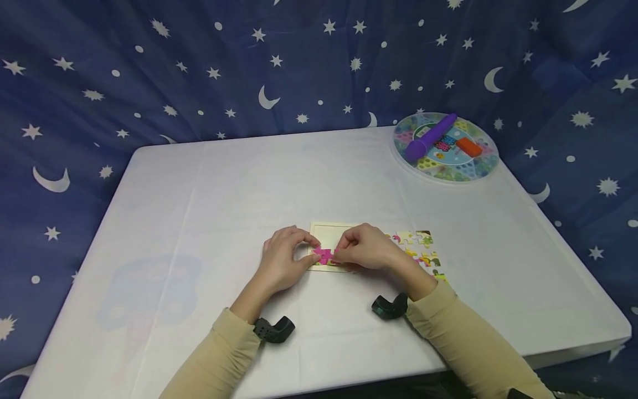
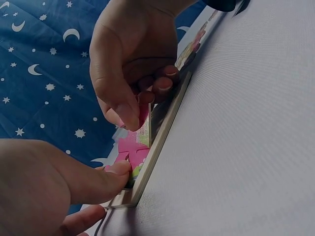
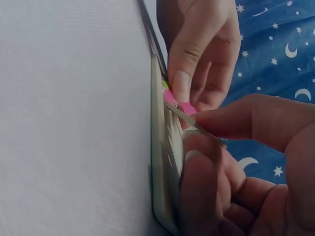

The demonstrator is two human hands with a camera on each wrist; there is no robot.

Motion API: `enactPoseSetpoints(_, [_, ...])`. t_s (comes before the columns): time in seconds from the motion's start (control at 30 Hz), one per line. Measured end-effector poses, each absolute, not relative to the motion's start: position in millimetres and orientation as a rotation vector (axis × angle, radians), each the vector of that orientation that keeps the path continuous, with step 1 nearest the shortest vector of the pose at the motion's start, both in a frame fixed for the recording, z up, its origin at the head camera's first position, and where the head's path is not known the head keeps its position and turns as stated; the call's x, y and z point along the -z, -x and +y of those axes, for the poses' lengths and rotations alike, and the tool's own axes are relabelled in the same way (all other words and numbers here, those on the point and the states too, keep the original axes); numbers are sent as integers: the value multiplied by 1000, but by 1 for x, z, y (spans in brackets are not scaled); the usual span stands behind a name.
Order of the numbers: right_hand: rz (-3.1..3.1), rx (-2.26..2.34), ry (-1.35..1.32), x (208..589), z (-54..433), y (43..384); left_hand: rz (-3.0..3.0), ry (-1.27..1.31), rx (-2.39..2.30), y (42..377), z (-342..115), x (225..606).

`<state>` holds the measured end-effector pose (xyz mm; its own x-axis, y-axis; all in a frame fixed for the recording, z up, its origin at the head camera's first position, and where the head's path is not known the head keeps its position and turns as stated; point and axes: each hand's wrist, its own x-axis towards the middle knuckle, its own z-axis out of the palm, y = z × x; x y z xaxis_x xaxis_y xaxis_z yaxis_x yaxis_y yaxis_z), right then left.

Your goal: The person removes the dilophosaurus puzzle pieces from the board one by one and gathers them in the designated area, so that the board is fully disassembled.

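Note:
A shallow, pale wooden puzzle tray (image 1: 326,228) lies on the table, with pink jigsaw pieces (image 1: 323,255) along its near left part. My left hand (image 1: 286,256) has its thumb on these pieces and the index fingertip just beyond them. Between thumb and fingers, my right hand (image 1: 368,247) pinches a pink puzzle piece (image 3: 189,117). In the right wrist view that piece is tilted, one edge low by the tray wall (image 3: 157,147). The right hand hides much of the tray in the head view.
Several loose, colourful puzzle pieces (image 1: 425,239) lie right of the tray, partly behind the right forearm. A round, patterned board (image 1: 451,172) sits at the back right corner, bearing a purple stick-like object (image 1: 431,137) and an orange block (image 1: 469,147). White cloth covers the table (image 1: 239,194).

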<state>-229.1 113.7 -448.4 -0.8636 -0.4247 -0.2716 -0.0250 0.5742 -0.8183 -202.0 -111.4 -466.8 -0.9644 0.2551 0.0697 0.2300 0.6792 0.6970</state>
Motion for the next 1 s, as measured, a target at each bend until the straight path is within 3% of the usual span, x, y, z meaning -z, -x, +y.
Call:
enactPoseSetpoints(0.2, [2394, 1262, 342, 447, 105, 222, 2837, -417, -1203, 202, -112, 467])
enactPoseSetpoints(0.5, [2466, 1285, 648, 451, 94, 217, 2844, -417, -1188, 202, -113, 466])
enactPoseSetpoints(1.0, [2341, 1362, 882, 459, 98, 223, 2868, -424, -1137, 203, -113, 466])
